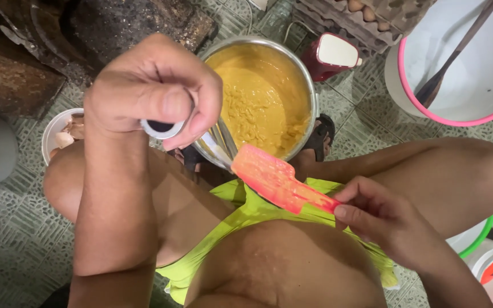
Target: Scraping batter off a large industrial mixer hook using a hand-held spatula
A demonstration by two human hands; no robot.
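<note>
Spatula (278, 181) pinched in right fingers (354, 210); left hand (152, 91) grips whisk (164, 128).

Bare arms, no sleeves; lime-green shorts (246, 214); dark sandals (322, 137).

A grey-green patterned tile floor (366, 122) is carrying everything here. A round steel pot of yellow batter (263, 94) is sitting on it at the centre. A small white bowl of eggshells (58, 134) is resting to the left, a red jug with a white lid (332, 57) is standing beside the pot, and a white pink-rimmed bucket (475, 68) is standing at the right.
</note>
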